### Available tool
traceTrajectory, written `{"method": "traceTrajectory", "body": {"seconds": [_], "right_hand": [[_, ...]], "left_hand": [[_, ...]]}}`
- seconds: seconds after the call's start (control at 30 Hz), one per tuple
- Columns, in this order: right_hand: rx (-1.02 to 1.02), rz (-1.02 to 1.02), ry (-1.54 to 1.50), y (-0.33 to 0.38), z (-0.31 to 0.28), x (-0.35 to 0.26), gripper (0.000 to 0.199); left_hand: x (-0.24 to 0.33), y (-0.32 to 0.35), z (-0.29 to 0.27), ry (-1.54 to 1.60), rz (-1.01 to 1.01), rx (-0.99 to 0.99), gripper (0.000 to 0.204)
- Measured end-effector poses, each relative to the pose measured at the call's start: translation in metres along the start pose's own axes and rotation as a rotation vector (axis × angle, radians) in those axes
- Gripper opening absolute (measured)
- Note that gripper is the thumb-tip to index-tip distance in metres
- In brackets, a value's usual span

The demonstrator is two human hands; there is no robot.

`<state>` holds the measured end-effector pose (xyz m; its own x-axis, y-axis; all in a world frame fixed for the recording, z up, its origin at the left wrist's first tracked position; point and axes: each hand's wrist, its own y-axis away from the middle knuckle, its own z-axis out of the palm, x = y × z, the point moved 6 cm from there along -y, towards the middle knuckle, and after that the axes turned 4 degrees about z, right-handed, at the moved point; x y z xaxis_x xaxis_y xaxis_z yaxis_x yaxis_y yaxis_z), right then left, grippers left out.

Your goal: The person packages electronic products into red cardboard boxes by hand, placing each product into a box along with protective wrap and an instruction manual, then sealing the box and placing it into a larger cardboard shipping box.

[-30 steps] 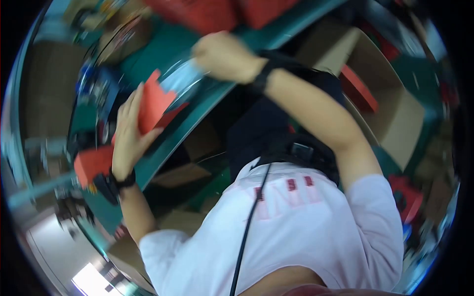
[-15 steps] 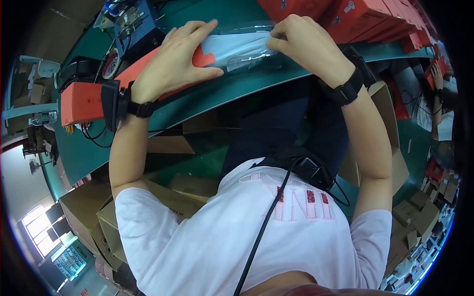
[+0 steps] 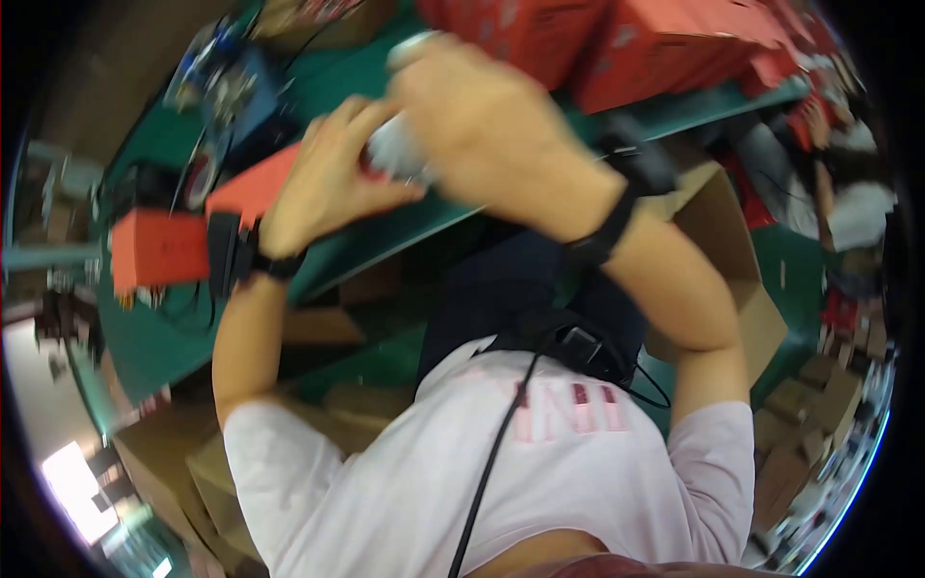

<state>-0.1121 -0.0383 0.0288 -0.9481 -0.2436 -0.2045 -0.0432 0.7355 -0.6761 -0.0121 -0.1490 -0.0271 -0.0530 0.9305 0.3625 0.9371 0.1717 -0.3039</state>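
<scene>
My left hand [image 3: 323, 178] is wrapped over a long orange-red box [image 3: 255, 188] on the green table, its thumb along the near side. Past those fingers, whitish clear plastic wrapping [image 3: 395, 149] bunches at the box's right end. My right hand [image 3: 482, 135], blurred by motion, is closed beside it. A whitish end [image 3: 416, 46] pokes out above that hand and looks like part of the same wrapping. The right fingers are mostly hidden behind the back of the hand. Both wrists wear black straps.
Several orange-red boxes [image 3: 665, 48] stand along the table's far right. One orange-red box [image 3: 159, 250] sits at the left, below a blue device [image 3: 255, 96]. An open cardboard carton [image 3: 737, 231] is at my right; further right, another person's arm [image 3: 824, 188] shows.
My right hand has swung left and up, close to my left hand. The wrapping, earlier stretched out to the right, is now bunched between the hands. The view has shifted slightly.
</scene>
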Motion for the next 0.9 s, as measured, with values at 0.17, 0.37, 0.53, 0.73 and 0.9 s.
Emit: {"method": "traceTrajectory", "body": {"seconds": [0.17,0.37,0.53,0.73,0.9], "right_hand": [[0.162,0.077,-0.045,-0.008,0.035,0.003,0.015],[0.567,0.318,-0.155,-0.004,-0.013,0.019,0.009],[0.811,0.372,-0.092,0.002,-0.064,0.037,0.006],[0.821,0.146,-0.303,0.019,-0.1,-0.005,0.004],[0.615,0.038,0.337,0.068,-0.146,-0.022,0.023]], "left_hand": [[-0.008,0.011,0.015,0.296,-0.197,-0.078,0.07],[0.008,0.009,-0.001,0.213,-0.153,0.059,0.088],[-0.015,0.023,0.003,0.11,-0.376,-0.197,0.12],[0.054,0.019,-0.023,1.636,-0.213,0.276,0.081],[0.083,0.001,0.009,1.698,-0.284,0.472,0.054]]}}
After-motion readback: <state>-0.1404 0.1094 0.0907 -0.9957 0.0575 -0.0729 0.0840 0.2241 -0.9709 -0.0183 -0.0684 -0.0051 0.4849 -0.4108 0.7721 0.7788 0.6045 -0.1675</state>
